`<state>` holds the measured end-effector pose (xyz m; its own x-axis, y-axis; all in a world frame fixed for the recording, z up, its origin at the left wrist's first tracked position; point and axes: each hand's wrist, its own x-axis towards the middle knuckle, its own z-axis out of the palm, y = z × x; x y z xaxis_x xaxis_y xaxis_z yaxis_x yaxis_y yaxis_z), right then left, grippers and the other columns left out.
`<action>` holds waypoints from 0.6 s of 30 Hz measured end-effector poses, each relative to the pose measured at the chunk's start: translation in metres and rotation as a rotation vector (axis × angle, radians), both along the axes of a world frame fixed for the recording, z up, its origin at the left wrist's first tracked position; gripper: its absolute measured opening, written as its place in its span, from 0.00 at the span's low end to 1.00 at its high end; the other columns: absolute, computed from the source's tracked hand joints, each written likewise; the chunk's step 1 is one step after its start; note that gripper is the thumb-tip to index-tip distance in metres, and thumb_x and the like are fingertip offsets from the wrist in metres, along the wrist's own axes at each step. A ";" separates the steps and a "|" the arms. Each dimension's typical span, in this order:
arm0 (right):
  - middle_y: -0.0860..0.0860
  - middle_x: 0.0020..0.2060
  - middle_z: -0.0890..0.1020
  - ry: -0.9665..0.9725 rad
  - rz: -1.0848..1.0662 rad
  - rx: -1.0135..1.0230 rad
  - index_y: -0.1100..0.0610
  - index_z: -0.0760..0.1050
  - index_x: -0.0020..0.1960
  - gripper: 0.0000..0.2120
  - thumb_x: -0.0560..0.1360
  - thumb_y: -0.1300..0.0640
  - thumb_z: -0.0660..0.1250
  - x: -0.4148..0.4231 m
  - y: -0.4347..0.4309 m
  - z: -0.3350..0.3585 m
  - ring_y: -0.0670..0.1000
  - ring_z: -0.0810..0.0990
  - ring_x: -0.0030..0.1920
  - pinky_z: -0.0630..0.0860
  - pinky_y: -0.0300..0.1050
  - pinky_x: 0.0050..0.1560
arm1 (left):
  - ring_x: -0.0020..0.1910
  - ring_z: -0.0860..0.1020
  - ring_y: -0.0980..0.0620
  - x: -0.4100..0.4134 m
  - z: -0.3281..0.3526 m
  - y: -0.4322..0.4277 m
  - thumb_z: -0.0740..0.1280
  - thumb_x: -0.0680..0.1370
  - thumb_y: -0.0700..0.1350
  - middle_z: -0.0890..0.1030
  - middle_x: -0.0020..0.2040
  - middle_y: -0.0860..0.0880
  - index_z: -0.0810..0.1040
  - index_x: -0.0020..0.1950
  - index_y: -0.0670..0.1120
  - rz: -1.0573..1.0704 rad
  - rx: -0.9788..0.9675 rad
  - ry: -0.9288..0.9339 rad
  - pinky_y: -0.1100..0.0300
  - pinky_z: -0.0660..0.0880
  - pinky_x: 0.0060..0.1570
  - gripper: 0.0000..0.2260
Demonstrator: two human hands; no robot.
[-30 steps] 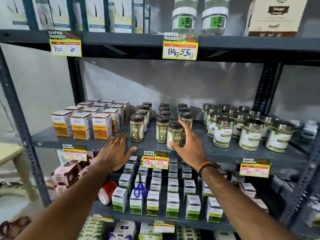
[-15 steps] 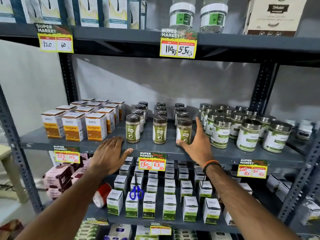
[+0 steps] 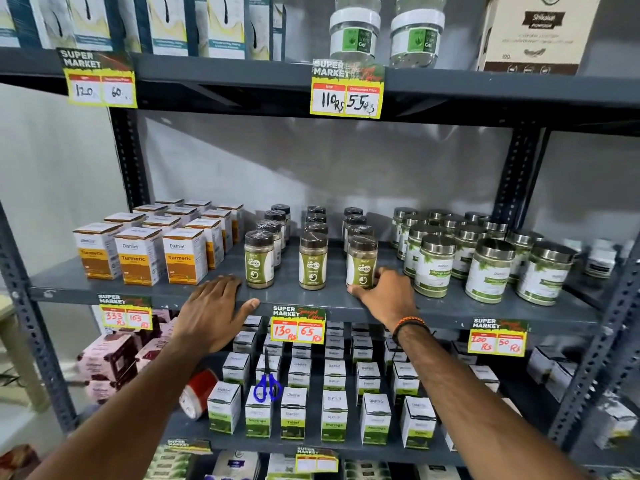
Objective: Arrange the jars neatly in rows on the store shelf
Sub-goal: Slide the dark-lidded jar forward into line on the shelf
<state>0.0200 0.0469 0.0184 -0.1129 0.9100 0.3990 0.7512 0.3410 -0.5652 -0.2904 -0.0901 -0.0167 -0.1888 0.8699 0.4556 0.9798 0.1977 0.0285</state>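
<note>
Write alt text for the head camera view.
A person's right hand touches the front jar of the right-hand row of dark-lidded green jars on a grey store shelf, while the left hand rests flat on the shelf edge. Turmeric boxes stand left, silver-lidded jars right.

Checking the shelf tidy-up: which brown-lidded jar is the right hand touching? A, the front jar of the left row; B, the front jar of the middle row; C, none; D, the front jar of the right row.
D: the right hand wraps the base of the front jar of the right row, while the left hand lies flat on the shelf edge.
</note>
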 end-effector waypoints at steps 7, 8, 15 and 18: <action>0.49 0.46 0.88 0.023 -0.033 0.020 0.53 0.84 0.52 0.23 0.68 0.37 0.80 -0.001 -0.002 -0.001 0.50 0.86 0.46 0.85 0.50 0.48 | 0.75 0.70 0.43 -0.001 -0.002 0.001 0.43 0.80 0.72 0.73 0.76 0.41 0.68 0.78 0.42 0.003 0.007 0.004 0.45 0.64 0.75 0.41; 0.48 0.46 0.88 0.021 -0.039 0.021 0.53 0.84 0.51 0.23 0.67 0.37 0.80 -0.001 -0.004 0.000 0.50 0.86 0.46 0.84 0.49 0.48 | 0.75 0.70 0.43 -0.001 -0.002 0.000 0.43 0.80 0.71 0.73 0.76 0.41 0.68 0.77 0.42 0.009 0.002 -0.003 0.45 0.64 0.75 0.41; 0.48 0.47 0.88 0.009 -0.032 0.022 0.53 0.84 0.52 0.24 0.67 0.36 0.80 -0.001 0.001 -0.003 0.50 0.86 0.46 0.84 0.49 0.48 | 0.76 0.69 0.43 -0.002 -0.002 0.001 0.42 0.80 0.72 0.72 0.77 0.40 0.67 0.78 0.42 0.007 -0.010 -0.001 0.45 0.63 0.75 0.42; 0.49 0.44 0.87 0.021 -0.033 0.006 0.54 0.82 0.54 0.27 0.66 0.35 0.80 0.002 -0.002 0.001 0.51 0.86 0.45 0.84 0.48 0.43 | 0.77 0.68 0.43 0.000 0.001 -0.001 0.40 0.79 0.73 0.70 0.78 0.40 0.65 0.79 0.42 0.007 -0.016 -0.032 0.46 0.61 0.76 0.43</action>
